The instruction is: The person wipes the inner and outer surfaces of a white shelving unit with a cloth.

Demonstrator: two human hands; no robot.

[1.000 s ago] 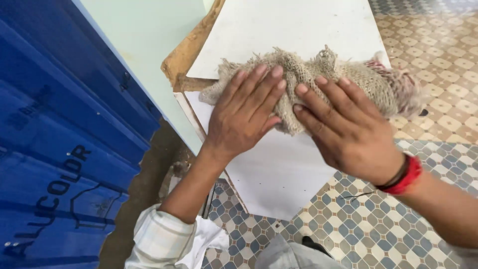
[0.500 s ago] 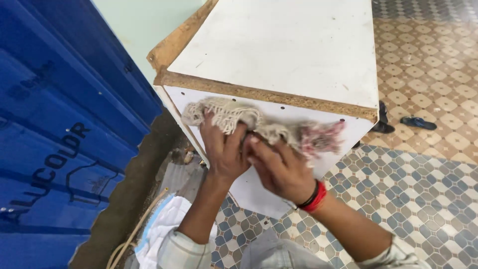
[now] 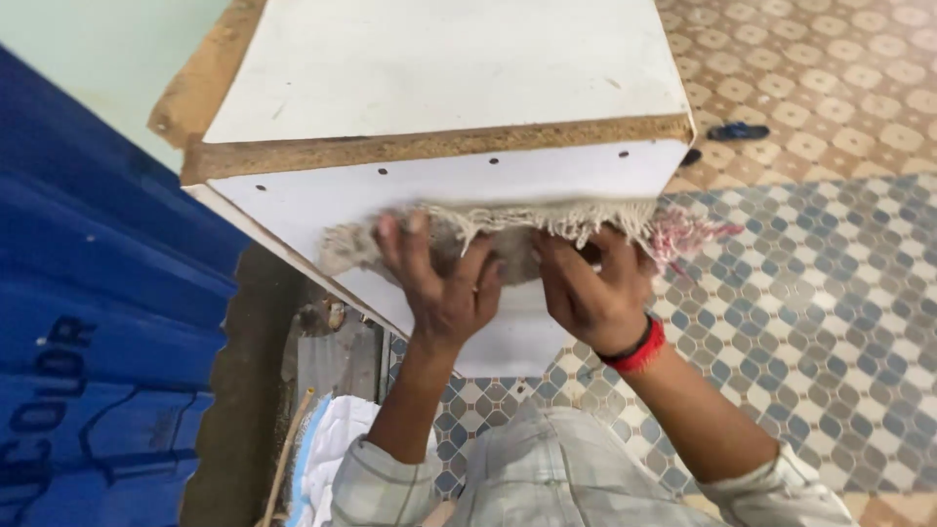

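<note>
Burlap rag (image 3: 508,234) pressed flat by my left hand (image 3: 439,283) and right hand (image 3: 590,288) against the white cabinet panel (image 3: 439,185); I'd keep even pressure, fingers spread.

Blue corrugated sheet (image 3: 88,322) left, patterned tile floor (image 3: 810,293), sandal (image 3: 739,131).

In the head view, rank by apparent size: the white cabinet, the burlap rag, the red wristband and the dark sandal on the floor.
1. white cabinet
2. burlap rag
3. red wristband
4. dark sandal, though it lies farther from the camera, so its rank against the wristband is unsure.
</note>
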